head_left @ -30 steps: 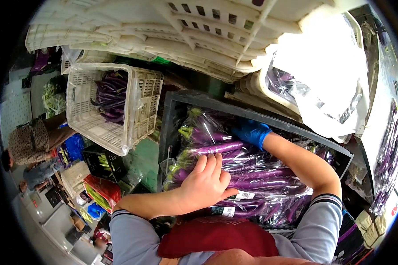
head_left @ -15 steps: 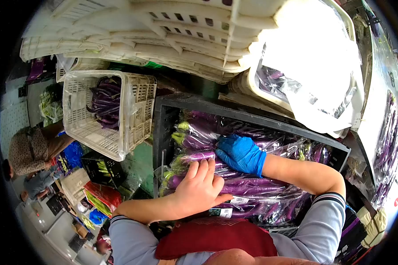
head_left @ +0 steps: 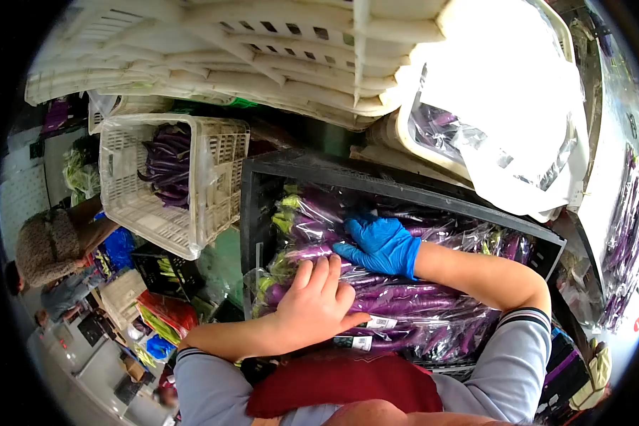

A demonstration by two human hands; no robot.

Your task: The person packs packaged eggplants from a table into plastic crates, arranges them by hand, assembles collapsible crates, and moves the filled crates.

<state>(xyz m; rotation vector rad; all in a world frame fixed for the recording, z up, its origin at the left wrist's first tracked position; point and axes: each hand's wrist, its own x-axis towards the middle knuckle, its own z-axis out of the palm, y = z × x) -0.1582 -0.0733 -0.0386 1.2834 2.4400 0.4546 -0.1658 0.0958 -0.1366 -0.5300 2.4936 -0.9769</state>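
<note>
Head view, and both hands are lying over the bagged eggplants (head_left: 433,299), which are filling the black crate (head_left: 376,180) right in front of the person. The bare left hand (head_left: 316,302) is resting with fingers straight and side by side, thumb pointing away towards a white label (head_left: 381,322). The blue-gloved right hand (head_left: 382,247) is sitting just beyond, fingers partly bent over the clear wrap (whether they're pinching any of it, I'm not able to tell). This is looking like a settling step, the packs being steadied among their neighbours. The next move, I'm judging, is calling for light, even pressure and a careful release, thin wrap being easy to snag. Off left, loose eggplants (head_left: 169,167) are lying in a white basket (head_left: 200,177).
</note>
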